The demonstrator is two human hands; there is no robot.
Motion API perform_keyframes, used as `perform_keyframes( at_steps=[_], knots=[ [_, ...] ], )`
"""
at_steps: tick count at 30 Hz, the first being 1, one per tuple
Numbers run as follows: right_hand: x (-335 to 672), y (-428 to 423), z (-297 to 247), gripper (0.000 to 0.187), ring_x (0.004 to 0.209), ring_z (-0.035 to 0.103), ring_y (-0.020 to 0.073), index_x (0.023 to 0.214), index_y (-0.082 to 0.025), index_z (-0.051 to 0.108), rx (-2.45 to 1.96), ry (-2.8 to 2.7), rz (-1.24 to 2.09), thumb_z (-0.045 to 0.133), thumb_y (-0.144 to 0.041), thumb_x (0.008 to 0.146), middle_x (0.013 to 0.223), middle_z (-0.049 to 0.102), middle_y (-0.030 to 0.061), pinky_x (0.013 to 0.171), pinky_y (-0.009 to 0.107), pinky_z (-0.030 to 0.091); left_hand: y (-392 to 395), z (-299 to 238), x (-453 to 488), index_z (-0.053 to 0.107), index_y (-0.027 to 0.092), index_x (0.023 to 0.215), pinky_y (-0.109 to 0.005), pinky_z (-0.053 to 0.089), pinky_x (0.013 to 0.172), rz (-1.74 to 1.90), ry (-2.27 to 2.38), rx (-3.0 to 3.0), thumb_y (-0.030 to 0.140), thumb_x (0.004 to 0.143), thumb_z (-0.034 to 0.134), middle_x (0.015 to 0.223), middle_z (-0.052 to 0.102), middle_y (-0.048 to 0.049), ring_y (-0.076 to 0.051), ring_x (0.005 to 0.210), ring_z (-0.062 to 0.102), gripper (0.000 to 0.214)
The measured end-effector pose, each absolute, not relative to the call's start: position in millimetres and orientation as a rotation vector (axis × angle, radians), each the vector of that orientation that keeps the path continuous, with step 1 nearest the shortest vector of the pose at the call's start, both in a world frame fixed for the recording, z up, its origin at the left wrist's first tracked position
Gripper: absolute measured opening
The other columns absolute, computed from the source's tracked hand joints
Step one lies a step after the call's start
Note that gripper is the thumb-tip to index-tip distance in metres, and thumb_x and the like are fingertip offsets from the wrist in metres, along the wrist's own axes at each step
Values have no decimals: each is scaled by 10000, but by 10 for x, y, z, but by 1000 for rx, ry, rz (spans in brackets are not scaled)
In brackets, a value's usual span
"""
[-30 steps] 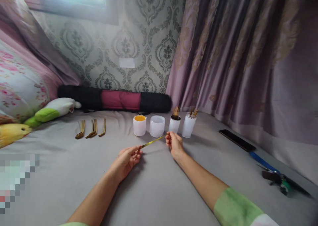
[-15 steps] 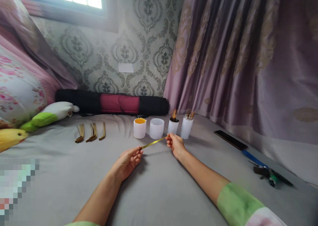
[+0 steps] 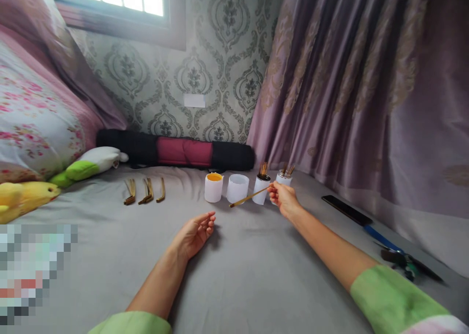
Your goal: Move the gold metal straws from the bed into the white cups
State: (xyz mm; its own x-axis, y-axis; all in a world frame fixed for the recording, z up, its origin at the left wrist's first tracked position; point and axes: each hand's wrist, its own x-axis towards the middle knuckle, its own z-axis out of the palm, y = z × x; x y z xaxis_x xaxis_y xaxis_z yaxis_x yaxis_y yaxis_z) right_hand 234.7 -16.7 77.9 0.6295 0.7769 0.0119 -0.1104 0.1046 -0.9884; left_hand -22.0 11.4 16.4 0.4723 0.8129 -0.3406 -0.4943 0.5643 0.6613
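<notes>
My right hand (image 3: 283, 199) pinches one end of a thin yellow-brown stick (image 3: 249, 197), which slants down to the left in front of a row of white cups. The cups are one with yellow liquid (image 3: 213, 187), an empty-looking one (image 3: 237, 189), and two holding several sticks (image 3: 261, 185) (image 3: 284, 177). My left hand (image 3: 196, 233) rests on the grey sheet (image 3: 238, 275), palm up with fingers loosely curled, holding nothing.
Bent golden sticks (image 3: 145, 191) lie in small groups at the left. A black and red rolled bag (image 3: 176, 150) lies along the wall. Plush toys (image 3: 88, 163) and a floral pillow are at left. A phone (image 3: 346, 210) and blue lanyard with keys (image 3: 397, 256) lie at right by the curtain.
My left hand let go of the stick and dropped onto the sheet. My right hand carried the stick to the right, up toward the cups with sticks.
</notes>
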Motion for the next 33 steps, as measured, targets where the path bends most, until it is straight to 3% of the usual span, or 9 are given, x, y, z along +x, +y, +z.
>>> perform_keyframes(
  at_steps=[19, 33],
  knots=[
    [2973, -220, 1738, 199, 323, 423, 23, 643, -134, 531, -1380, -662, 274, 467, -202, 818, 482, 547, -22, 286, 118, 335, 169, 138, -269, 544, 50, 863, -141, 415, 403, 857, 635, 442, 18, 726, 514, 670, 533, -38, -47, 489, 486, 143],
    [3229, -19, 1888, 210, 353, 447, 43, 624, -150, 543, -1458, -733, -19, 499, -265, 795, 522, 584, 11, 316, 148, 334, 135, 189, -276, 553, 66, 826, -151, 435, 407, 857, 646, 426, 18, 749, 484, 665, 538, -45, -53, 485, 489, 114]
  ],
)
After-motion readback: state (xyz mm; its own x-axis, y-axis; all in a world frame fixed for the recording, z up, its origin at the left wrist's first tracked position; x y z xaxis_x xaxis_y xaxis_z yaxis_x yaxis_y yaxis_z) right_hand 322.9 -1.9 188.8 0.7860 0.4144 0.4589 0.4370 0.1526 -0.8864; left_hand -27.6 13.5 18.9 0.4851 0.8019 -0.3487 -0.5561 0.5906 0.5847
